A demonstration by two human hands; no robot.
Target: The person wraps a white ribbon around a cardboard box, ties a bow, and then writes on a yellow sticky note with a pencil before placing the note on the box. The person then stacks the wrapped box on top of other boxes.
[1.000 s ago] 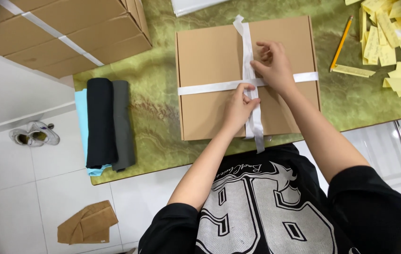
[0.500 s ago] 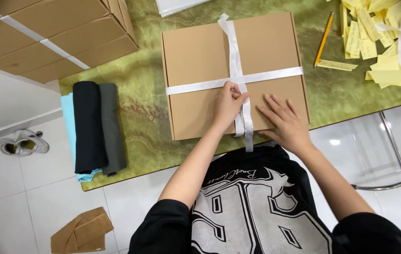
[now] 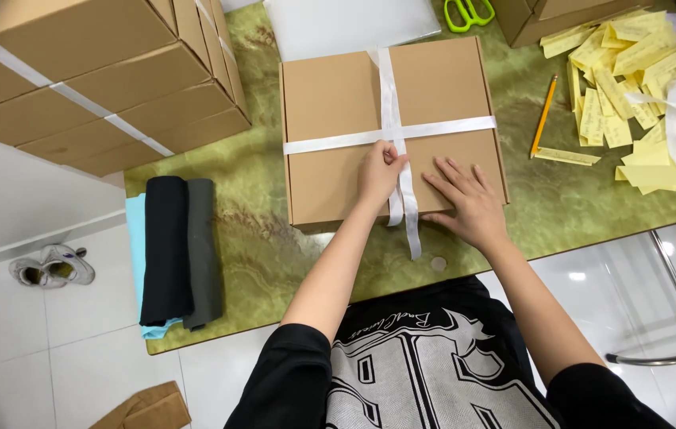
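Your left hand [image 3: 377, 171] sits on the flat brown cardboard box [image 3: 338, 171], which lies on the green marbled surface [image 3: 250, 230] directly in front of you, its near edge close to the surface's near edge. The grip of that hand is closed on the white ribbon [image 3: 389, 95], pinching it right where the lengthwise band and the crosswise band meet. Below the pinch, two loose ribbon tails [image 3: 409, 218] hang down over the near wall of the box and onto the surface. Your right hand [image 3: 469, 202] lies flat, palm down, fingers spread, on the lid just beside the tails; its grip is open and holds nothing. A small round object, possibly a coin, lies on the surface just past the tail ends, too small to identify. To your left, near the surface's edge, lies a stack of folded garments [image 3: 171, 250]: black on top, grey beside it, light blue beneath. Behind them stands a pile of larger ribboned cartons [image 3: 100, 71]. To your right, a yellow pencil [image 3: 543, 115] lies beside a scatter of pale yellow paper slips [image 3: 624, 87], with a heap of loose white ribbon at the far right. Green-handled scissors [image 3: 466, 12] rest beyond the box. A pair of shoes [image 3: 52, 266] sits on the white tiled floor.
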